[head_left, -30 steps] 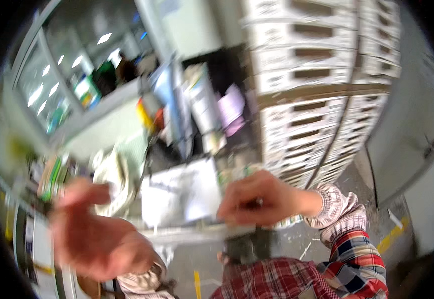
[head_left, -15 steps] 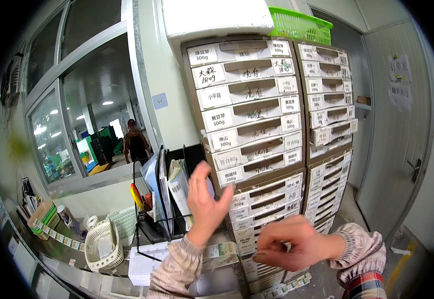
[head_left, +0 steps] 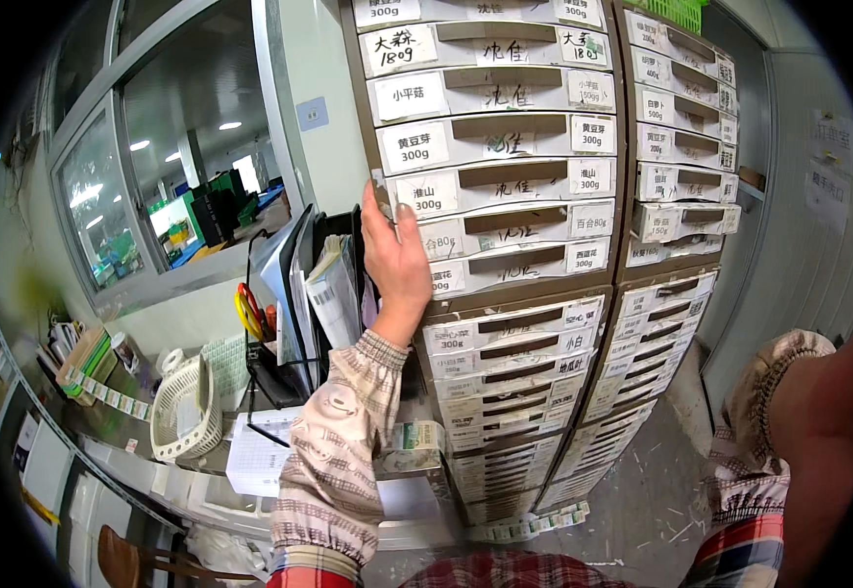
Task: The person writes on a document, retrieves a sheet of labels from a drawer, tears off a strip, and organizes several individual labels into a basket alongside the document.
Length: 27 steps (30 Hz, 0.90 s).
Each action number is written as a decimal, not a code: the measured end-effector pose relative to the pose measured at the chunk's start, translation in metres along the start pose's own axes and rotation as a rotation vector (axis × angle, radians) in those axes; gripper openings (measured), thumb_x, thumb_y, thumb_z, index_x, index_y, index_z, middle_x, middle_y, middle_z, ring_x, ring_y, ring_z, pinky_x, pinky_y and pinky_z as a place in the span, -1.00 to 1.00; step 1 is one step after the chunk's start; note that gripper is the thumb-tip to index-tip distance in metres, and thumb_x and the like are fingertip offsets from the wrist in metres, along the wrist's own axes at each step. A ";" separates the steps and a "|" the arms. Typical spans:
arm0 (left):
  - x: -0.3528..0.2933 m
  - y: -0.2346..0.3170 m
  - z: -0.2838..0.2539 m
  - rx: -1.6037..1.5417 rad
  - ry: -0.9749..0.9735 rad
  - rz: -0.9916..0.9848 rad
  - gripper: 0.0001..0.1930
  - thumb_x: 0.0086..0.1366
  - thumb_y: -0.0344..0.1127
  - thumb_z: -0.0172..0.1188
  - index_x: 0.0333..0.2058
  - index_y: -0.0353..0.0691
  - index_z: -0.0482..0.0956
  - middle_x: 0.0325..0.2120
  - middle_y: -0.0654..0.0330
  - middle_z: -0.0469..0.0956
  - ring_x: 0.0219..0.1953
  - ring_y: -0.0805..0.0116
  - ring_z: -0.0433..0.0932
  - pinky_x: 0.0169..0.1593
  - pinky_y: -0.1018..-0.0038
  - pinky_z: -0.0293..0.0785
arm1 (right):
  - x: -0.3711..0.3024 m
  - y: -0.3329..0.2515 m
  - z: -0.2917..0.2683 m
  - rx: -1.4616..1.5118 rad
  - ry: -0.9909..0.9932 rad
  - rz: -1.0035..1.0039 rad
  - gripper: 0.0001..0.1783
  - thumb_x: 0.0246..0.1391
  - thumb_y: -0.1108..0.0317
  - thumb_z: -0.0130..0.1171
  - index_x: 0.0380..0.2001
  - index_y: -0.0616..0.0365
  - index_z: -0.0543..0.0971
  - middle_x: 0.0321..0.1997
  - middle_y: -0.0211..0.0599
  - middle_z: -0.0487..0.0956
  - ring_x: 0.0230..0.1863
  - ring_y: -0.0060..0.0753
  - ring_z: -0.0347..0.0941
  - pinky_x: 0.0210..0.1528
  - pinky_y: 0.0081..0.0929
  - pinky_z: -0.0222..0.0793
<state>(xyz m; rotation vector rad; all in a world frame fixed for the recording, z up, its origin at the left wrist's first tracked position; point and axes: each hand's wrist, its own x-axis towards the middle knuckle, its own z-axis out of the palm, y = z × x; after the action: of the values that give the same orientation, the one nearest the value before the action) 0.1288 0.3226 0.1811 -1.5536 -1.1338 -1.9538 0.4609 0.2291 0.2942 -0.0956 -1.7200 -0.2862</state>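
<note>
My left hand (head_left: 399, 263) is raised against the left edge of a tall drawer cabinet (head_left: 534, 304), fingers up along its side and thumb over the drawer fronts. Its fingers are stretched out and I see nothing held in them. The cabinet's shallow white drawers carry paper labels and dark slot handles, and those near my hand (head_left: 510, 183) are closed. At the far right, my right hand (head_left: 833, 412) is close to the camera, dark and cut off, so its fingers do not show. Patterned sleeve covers are on both forearms.
A second drawer column (head_left: 681, 147) stands to the right, one drawer (head_left: 686, 223) sticking out slightly. Left of the cabinet are a black file rack (head_left: 294, 294) with folders, scissors (head_left: 247, 312) and a white basket (head_left: 183, 412). A grey door (head_left: 808, 196) is at the right.
My left hand has moved up to the cabinet's left edge. My right hand has swung from before the drawers to the far right. The view has shifted; the person beyond the window is gone from sight.
</note>
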 end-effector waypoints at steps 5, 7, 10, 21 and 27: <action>-0.009 0.008 0.009 -0.190 0.033 -0.067 -0.51 0.38 -0.34 -0.16 0.23 -0.42 0.12 0.16 -0.13 0.29 0.19 0.10 0.31 0.22 0.38 0.18 | -0.001 -0.008 -0.015 -0.091 -0.048 -0.065 -0.52 -0.13 0.41 0.35 -0.09 0.25 0.46 -0.23 -0.15 0.54 -0.37 -0.41 0.40 -0.36 -0.50 0.32; -0.010 0.009 -0.005 -0.134 0.039 -0.055 -0.51 0.38 -0.34 -0.16 0.23 -0.43 0.13 0.14 -0.15 0.30 0.18 0.10 0.32 0.22 0.38 0.19 | -0.007 -0.006 -0.010 -0.035 -0.049 -0.046 -0.52 -0.13 0.42 0.34 -0.09 0.25 0.46 -0.22 -0.13 0.54 -0.33 -0.38 0.40 -0.33 -0.48 0.33; -0.006 0.007 -0.007 -0.194 0.047 -0.071 -0.51 0.36 -0.35 -0.15 0.22 -0.42 0.15 0.13 -0.15 0.31 0.16 0.09 0.34 0.20 0.37 0.21 | 0.001 0.000 -0.002 -0.026 -0.046 -0.064 -0.52 -0.13 0.43 0.34 -0.08 0.25 0.46 -0.20 -0.12 0.54 -0.28 -0.33 0.42 -0.28 -0.44 0.35; -0.003 0.006 -0.002 -0.014 0.059 0.021 -0.25 0.17 -0.19 0.22 0.22 -0.43 0.07 0.05 -0.26 0.32 0.06 -0.13 0.37 0.11 0.23 0.30 | 0.000 0.033 0.050 -0.146 0.002 -0.305 -0.51 -0.13 0.47 0.30 -0.05 0.24 0.46 -0.12 -0.06 0.53 -0.09 -0.15 0.46 -0.09 -0.31 0.41; -0.038 0.021 0.009 0.230 -0.018 0.024 0.03 -0.03 -0.18 0.41 0.27 -0.41 -0.10 0.12 -0.22 0.24 0.08 -0.02 0.38 0.14 0.30 0.28 | -0.064 0.115 0.069 -0.670 -0.380 -0.175 -0.21 -0.18 0.12 0.33 0.14 0.15 0.34 0.26 0.01 0.22 0.26 0.01 0.15 0.23 -0.05 0.03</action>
<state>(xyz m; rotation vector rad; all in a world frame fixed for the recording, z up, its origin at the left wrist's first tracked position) 0.1613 0.3112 0.1534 -1.4588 -1.2903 -1.7283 0.4316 0.3632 0.2374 -0.5178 -1.9429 -1.0220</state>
